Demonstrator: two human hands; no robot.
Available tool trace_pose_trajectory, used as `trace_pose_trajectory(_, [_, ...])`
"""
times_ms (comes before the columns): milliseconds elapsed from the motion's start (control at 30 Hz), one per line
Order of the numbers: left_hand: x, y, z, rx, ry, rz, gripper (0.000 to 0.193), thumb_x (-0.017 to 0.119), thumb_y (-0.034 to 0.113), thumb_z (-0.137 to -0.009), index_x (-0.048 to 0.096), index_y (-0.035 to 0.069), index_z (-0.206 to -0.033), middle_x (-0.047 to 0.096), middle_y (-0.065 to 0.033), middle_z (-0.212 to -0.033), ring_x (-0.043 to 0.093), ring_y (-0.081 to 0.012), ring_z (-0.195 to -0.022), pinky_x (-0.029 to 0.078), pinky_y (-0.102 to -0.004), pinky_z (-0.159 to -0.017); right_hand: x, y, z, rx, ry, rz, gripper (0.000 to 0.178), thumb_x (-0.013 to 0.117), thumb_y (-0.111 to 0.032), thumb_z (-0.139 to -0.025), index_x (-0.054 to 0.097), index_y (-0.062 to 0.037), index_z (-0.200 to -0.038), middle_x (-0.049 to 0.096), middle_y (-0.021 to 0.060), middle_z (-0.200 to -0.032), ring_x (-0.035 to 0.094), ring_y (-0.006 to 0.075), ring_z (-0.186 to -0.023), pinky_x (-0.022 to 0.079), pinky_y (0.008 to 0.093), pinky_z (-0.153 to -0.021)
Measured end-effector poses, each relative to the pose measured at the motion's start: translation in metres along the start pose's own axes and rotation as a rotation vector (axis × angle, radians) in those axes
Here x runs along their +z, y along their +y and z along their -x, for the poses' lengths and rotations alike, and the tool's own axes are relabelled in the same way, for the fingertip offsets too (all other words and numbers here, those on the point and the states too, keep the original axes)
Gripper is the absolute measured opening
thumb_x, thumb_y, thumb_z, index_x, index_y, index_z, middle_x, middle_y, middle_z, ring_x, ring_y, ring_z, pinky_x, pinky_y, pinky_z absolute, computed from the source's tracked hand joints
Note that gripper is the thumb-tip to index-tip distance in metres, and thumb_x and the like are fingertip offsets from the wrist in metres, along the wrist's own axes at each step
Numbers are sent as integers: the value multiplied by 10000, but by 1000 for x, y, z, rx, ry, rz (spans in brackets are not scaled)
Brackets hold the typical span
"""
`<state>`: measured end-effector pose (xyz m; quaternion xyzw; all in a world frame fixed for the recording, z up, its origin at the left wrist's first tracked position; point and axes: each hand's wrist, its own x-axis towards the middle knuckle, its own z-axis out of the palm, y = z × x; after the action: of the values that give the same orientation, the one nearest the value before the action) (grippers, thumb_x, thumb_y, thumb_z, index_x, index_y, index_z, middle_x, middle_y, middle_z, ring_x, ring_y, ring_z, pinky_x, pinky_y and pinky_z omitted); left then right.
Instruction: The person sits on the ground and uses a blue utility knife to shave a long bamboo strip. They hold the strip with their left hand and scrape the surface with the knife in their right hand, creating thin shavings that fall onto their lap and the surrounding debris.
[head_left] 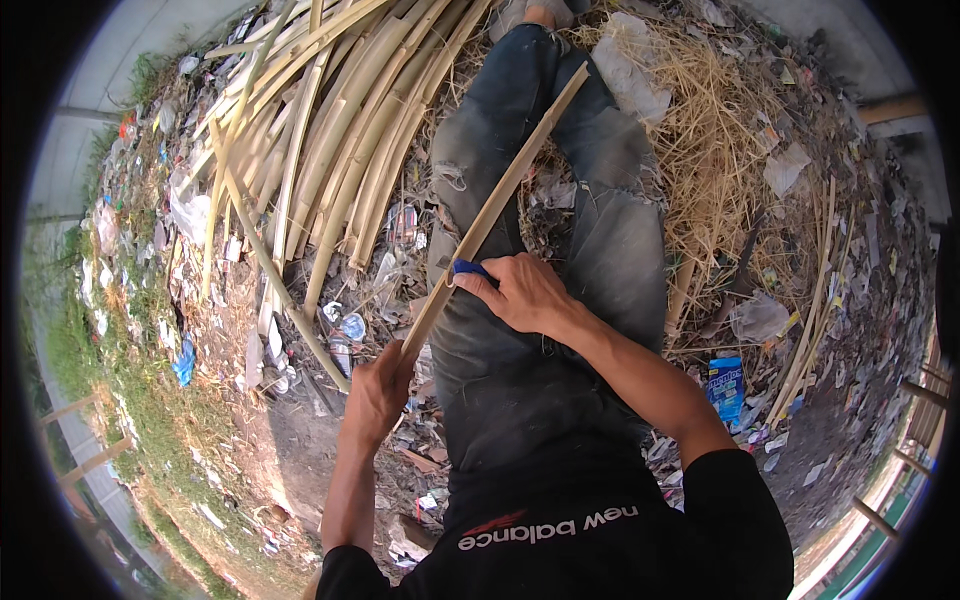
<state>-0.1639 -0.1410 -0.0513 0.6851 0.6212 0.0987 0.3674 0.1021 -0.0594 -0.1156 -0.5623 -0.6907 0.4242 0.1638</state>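
A long, pale split bamboo strip (510, 185) slants across my outstretched legs, its far end above my shins. My left hand (376, 390) is closed around the strip's near end, beside my left thigh. Over my lap, my right hand (528, 292) is closed on a small tool with a blue handle (468, 268), pressed against the strip about midway along. The tool's working end is mostly hidden, so I cannot tell its exact kind.
A heap of split bamboo strips (360, 130) lies far left, with a thin pole (270, 265) slanting across it. Dry straw (715, 150) covers the ground right of my legs. A blue packet (725, 390) and scattered litter lie around. More thin strips (815, 310) rest at the right.
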Motion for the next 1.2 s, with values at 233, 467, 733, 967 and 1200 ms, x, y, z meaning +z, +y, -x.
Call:
trace_pose_trajectory(233, [-27, -54, 89, -50, 52, -61, 204, 689, 87, -1015, 693, 31, -1211, 681, -188, -746, 714, -320, -614, 514, -408, -543, -78, 39, -34, 124, 217, 260, 686, 479, -586, -1089, 736, 14, -875, 721, 277, -802, 728, 477, -824, 583, 561, -735])
trace_pose_trajectory(467, [-10, -58, 71, -103, 30, 32, 243, 662, 62, -1004, 693, 21, -1241, 698, -166, -731, 739, -277, -643, 544, -382, -573, -146, 63, -101, 98, 463, 402, 762, 446, -618, -1087, 726, 46, -837, 701, 293, -773, 721, 481, -835, 556, 563, -768])
trace_pose_trajectory(733, [23, -111, 97, -173, -46, 146, 183, 620, 156, -1055, 688, -11, -1027, 677, -123, -663, 708, -222, -603, 527, -375, -565, -316, 195, -51, 395, 791, 260, 824, 461, -723, -1042, 540, -27, -607, 473, 85, -550, 437, 238, -533, 341, 450, -575])
trace_pose_trajectory(967, [3, -68, 16, -165, -201, 212, 362, 536, 305, -1125, 606, -11, -961, 652, -112, -634, 661, -204, -548, 502, -372, -540, -239, 138, -49, 184, 707, -152, 630, 564, -603, -1063, 632, -8, -868, 554, 55, -667, 482, 206, -601, 389, 382, -605])
trace_pose_trajectory(1200, [15, -32, -57, -23, -40, 24, 310, 587, 313, -1092, 625, 6, -1087, 699, -214, -723, 720, -426, -701, 538, -499, -651, -116, 64, -36, 32, 349, -130, 446, 496, -442, -1127, 598, -8, -1137, 677, 248, -853, 667, 483, -835, 498, 548, -745])
